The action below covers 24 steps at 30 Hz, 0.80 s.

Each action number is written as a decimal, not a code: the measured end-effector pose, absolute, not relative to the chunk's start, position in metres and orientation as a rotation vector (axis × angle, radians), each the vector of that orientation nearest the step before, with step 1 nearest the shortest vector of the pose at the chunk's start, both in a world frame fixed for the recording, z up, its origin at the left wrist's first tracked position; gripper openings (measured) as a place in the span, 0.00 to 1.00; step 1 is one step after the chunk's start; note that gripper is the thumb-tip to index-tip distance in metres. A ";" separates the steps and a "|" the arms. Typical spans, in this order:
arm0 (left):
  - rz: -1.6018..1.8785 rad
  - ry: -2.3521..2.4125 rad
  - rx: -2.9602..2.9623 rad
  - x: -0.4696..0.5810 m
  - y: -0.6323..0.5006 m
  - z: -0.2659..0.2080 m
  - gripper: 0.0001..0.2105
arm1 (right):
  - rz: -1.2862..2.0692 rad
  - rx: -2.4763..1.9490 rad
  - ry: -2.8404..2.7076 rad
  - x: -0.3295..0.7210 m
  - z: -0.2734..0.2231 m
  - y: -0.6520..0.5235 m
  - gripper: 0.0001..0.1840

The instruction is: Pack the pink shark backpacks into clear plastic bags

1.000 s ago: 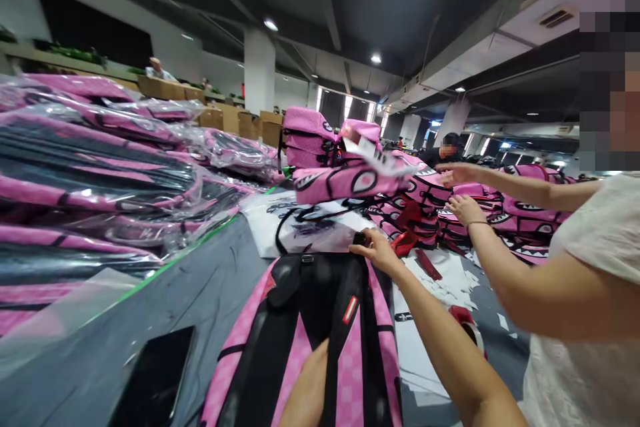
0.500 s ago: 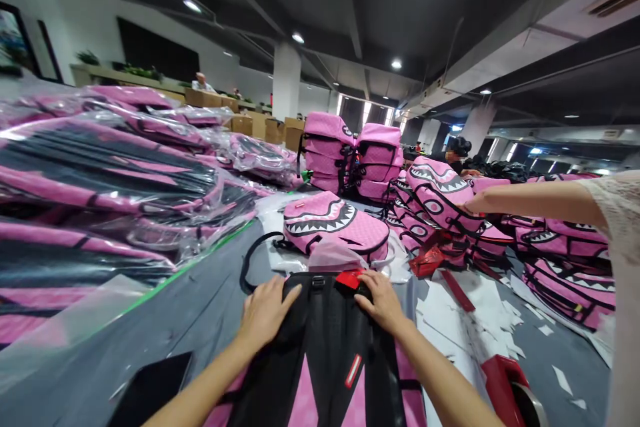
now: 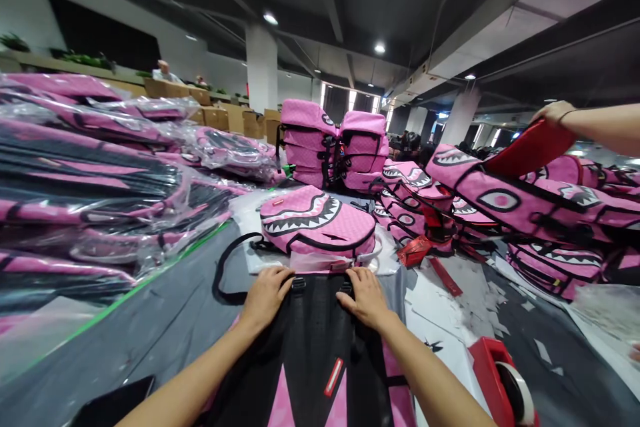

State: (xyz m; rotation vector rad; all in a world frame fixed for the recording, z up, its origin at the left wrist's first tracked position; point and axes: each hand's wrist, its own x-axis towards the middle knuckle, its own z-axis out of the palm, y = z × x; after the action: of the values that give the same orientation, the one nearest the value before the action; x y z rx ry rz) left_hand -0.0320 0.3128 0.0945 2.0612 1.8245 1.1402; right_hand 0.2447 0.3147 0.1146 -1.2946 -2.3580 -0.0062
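Note:
A black and pink backpack (image 3: 315,340) lies in front of me with its black strap side up. My left hand (image 3: 267,293) curls over its far left corner, the thumb beside a black strap buckle (image 3: 299,285). My right hand (image 3: 364,293) grips the far right corner, its thumb at the other buckle. Just beyond my fingers lies a pink shark-mouth backpack (image 3: 320,223), partly on white wrapping, with a black strap (image 3: 223,273) looping out to its left.
Plastic-wrapped backpacks (image 3: 90,167) are piled at left; more pink bags (image 3: 333,140) stand stacked behind. At right, another person's hand (image 3: 555,112) holds a bag's red flap. A red tape dispenser (image 3: 493,367), small snips (image 3: 433,345) and paper scraps (image 3: 480,293) lie at near right.
My view has swung to the right. The red piece by my right hand no longer shows. The other person's arm has risen, lifting a red flap on a pink bag.

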 end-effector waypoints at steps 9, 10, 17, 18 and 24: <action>1.462 1.678 2.228 -0.036 0.284 0.100 0.19 | 0.024 -1.114 -2.277 0.247 0.129 0.307 0.24; 1.499 1.681 2.249 -0.033 0.279 0.101 0.19 | -0.013 -1.082 -2.246 0.248 0.125 0.303 0.22; 1.513 1.684 2.409 -0.003 0.227 0.067 0.16 | -0.092 -1.083 -2.269 0.269 0.091 0.256 0.23; 1.472 1.673 2.435 -0.002 0.219 0.060 0.15 | -0.077 -1.104 -2.303 0.272 0.087 0.249 0.24; 0.733 1.565 2.840 -0.018 0.211 0.042 0.15 | 0.062 -1.201 -2.454 0.275 0.075 0.249 0.23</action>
State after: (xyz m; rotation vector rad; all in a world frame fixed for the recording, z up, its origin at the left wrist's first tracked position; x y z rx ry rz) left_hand -0.0176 0.2111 0.0418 2.8403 1.5649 0.7327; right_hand 0.2754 0.2488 0.0751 -1.2014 -2.4541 0.0623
